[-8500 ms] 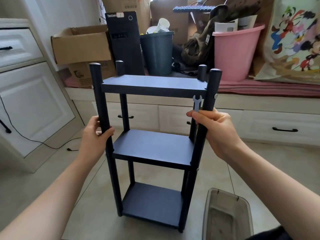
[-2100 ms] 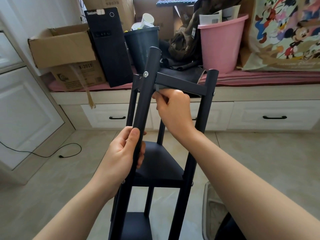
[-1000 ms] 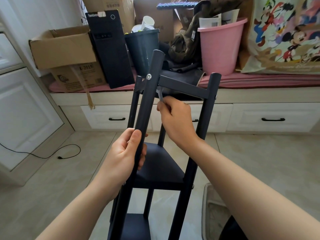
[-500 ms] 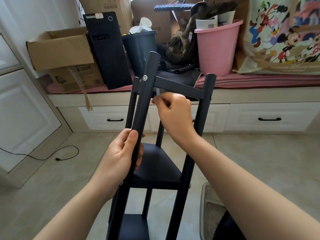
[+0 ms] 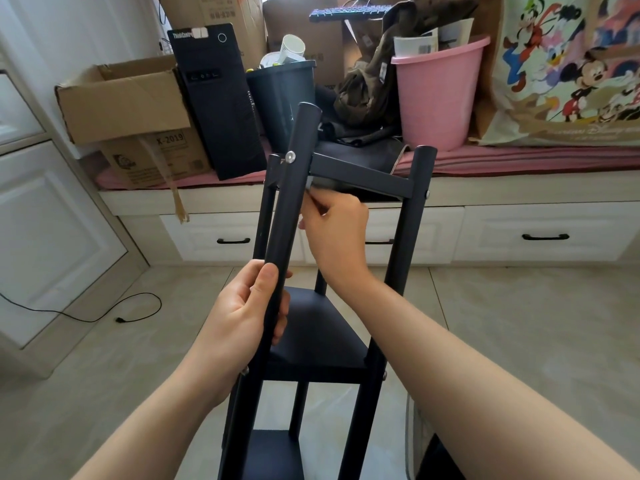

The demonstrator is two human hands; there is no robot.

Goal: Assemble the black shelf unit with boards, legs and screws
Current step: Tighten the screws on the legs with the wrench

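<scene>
The black shelf unit [image 5: 322, 337] stands on the floor with three boards between round legs, seen from one corner. My left hand [image 5: 242, 317] grips the near leg [image 5: 291, 202] just above the middle board. A silver screw head [image 5: 290, 155] shows on that leg at the top board [image 5: 360, 174]. My right hand [image 5: 336, 230] is under the top board beside the near leg and pinches a small grey wrench [image 5: 313, 199], mostly hidden by my fingers. More screws show on the right leg [image 5: 405, 258].
A white drawer bench [image 5: 519, 233] runs behind the shelf, loaded with a cardboard box [image 5: 124, 102], a black computer tower [image 5: 218, 98], a dark bin [image 5: 280, 95] and a pink bucket [image 5: 436, 95]. A black cable [image 5: 104, 313] lies on the tiles at left. A clear container [image 5: 415, 441] sits at lower right.
My right hand with the wrench has swung slightly under the top board beside the near leg. My left hand keeps its grip on the leg. The view has shifted little.
</scene>
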